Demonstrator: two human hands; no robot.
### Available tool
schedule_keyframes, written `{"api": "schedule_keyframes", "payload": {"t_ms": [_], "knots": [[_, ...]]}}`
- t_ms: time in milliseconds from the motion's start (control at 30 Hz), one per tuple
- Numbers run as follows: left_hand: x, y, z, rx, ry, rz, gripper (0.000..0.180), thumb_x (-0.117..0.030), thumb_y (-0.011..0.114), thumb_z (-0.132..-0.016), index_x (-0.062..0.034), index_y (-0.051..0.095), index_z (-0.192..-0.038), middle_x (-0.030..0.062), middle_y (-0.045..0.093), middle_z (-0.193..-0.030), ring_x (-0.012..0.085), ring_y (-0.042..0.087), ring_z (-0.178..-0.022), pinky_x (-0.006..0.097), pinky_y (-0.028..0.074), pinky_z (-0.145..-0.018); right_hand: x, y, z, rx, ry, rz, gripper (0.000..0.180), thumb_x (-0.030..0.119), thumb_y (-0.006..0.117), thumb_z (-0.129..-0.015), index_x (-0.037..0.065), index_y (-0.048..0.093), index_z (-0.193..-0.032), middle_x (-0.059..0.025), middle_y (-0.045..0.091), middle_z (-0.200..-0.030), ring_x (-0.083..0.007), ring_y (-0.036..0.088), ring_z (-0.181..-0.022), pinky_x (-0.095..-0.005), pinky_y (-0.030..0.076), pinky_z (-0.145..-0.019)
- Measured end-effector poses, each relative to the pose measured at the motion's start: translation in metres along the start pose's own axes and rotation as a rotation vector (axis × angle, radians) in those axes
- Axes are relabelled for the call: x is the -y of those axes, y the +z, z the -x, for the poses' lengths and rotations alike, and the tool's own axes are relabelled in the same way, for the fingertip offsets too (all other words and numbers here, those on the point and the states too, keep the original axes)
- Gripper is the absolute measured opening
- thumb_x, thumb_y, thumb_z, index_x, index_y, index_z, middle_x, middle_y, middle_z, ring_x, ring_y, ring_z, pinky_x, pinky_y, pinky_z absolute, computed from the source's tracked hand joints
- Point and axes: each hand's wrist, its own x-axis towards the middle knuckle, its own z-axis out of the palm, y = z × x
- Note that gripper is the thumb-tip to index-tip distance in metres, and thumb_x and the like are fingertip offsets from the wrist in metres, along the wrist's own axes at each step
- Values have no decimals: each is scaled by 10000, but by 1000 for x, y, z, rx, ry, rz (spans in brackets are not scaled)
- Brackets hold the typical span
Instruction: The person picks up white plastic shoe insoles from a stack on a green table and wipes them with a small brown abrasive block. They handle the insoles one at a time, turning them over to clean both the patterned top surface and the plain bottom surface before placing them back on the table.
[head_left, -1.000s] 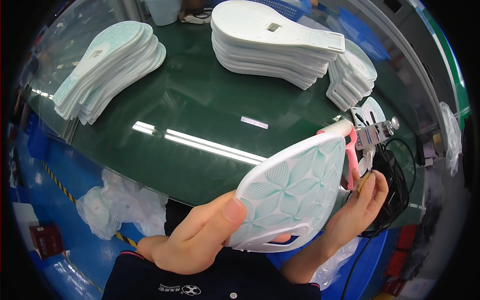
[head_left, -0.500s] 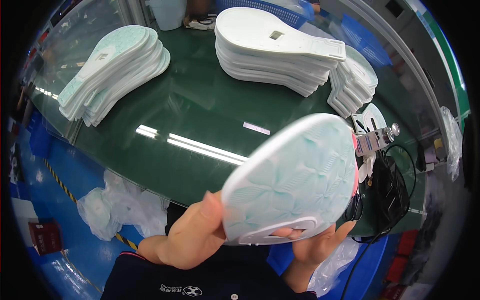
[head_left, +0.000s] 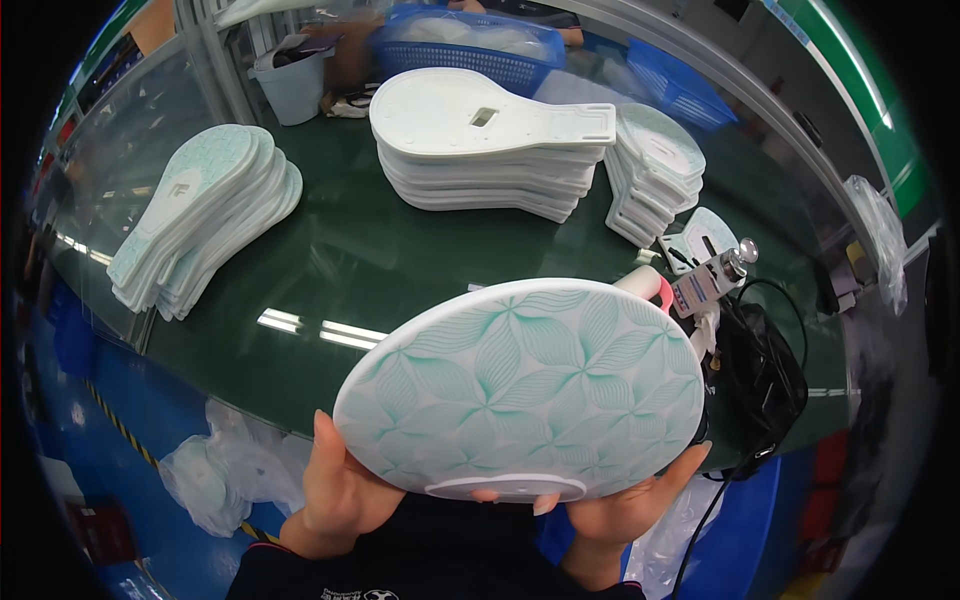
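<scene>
I hold the white plastic panel with the teal leaf pattern point(head_left: 525, 385) up in front of me over the near edge of the green table point(head_left: 400, 260), its long axis running left to right. My left hand point(head_left: 345, 490) curls closed around its lower left rim and my right hand point(head_left: 625, 505) around its lower right, both equally near, patterned face toward me.

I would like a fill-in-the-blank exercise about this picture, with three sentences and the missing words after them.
1. The round white plastic panel with a teal leaf pattern is held by ____ hands, the left hand and the right hand.
2. The table under the stacks has a dark ____ top.
3. The stack of plain white paddle-shaped parts lies in front of a ____ plastic basket.

Missing words: both; green; blue
</scene>
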Motion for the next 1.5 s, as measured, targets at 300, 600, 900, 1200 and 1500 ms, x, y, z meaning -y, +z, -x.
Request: {"api": "schedule_keyframes", "payload": {"t_ms": [300, 600, 900, 1200, 1500], "knots": [[-2, 3, -2, -96, 180, 75, 513, -418, 221, -929, -77, 317, -1299, 96, 389, -1301, 262, 407, -1157, 415, 328, -957, -7, -2, -4, 517, 125, -390, 881, 714, 72, -759, 80, 197, -1358, -112, 252, -1383, -296, 266, -1246, -463, 218, -1007], [-10, -7, -1, -150, 232, 50, 484, -377, 251, -937, -56, 330, -1290, 85, 417, -1284, 251, 429, -1142, 394, 309, -977, -8, -2, -5, 516, 190, -273, 861, 648, 132, -772, 4, 219, -1337, -156, 272, -1365, -298, 277, -1239, -439, 183, -1026], [-16, 3, -12, -369, 100, 140, 511, -383, 222, -938, -26, 315, -1291, 133, 412, -1281, 273, 437, -1142, 427, 352, -951, -8, 3, -1, 475, 366, 334, 653, 438, 334, -871, -5, 204, -1332, -169, 285, -1349, -293, 320, -1218, -430, 235, -1011], [0, -1, 11, 37, -323, -276, 719, -512, 206, -896, 74, 178, -1312, 186, 301, -1330, 245, 311, -1231, 372, 251, -1005, -3, 41, -36, 211, 175, 63, 573, 441, 188, -923, 111, 85, -1379, -182, 102, -1415, -414, 128, -1278, -632, 107, -984], [2, 34, 18, 201, -445, -69, 883, -592, 305, -819, 72, 8, -1320, 248, 221, -1336, 324, 305, -1228, 458, 299, -987, 26, 78, -76, 341, 50, 84, 549, 362, 239, -939, 8, 153, -1350, -191, 183, -1393, -407, 135, -1278, -483, 137, -1049]]}}
